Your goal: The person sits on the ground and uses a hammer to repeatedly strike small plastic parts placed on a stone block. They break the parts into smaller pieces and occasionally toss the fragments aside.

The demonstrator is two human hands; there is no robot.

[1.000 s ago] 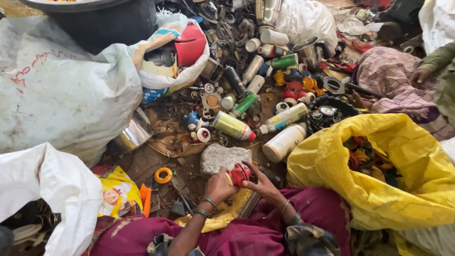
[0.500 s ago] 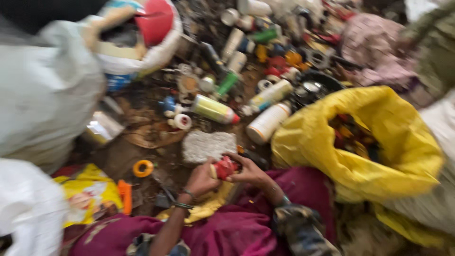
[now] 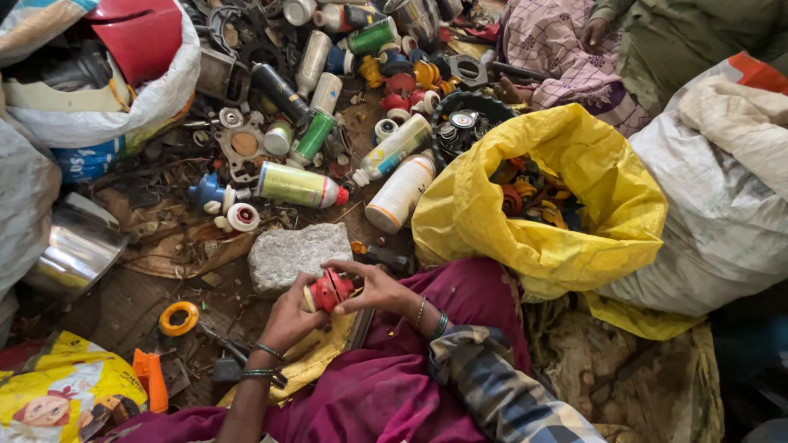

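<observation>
Both my hands hold a small red plastic cap piece point(image 3: 329, 290) low in the middle of the view. My left hand point(image 3: 290, 318) grips it from below and my right hand point(image 3: 373, 288) closes on it from the right. Just beyond them lies a flat grey stone point(image 3: 297, 256). Spray cans and bottles litter the ground above, among them a yellow-green can with a red top point(image 3: 297, 185) and a white bottle point(image 3: 400, 193). An open yellow sack point(image 3: 484, 217) with coloured plastic parts inside stands to the right.
White sacks stand at left point(image 3: 123, 115) and right point(image 3: 722, 205). A shiny metal pot point(image 3: 74, 250) lies at the left. An orange ring point(image 3: 179, 317) sits near my left wrist. Another person point(image 3: 607, 33) sits at the top right.
The view has swung so the sacks at the left slid out and the yellow sack is more central. My hands stay on the red piece, turning it slightly.
</observation>
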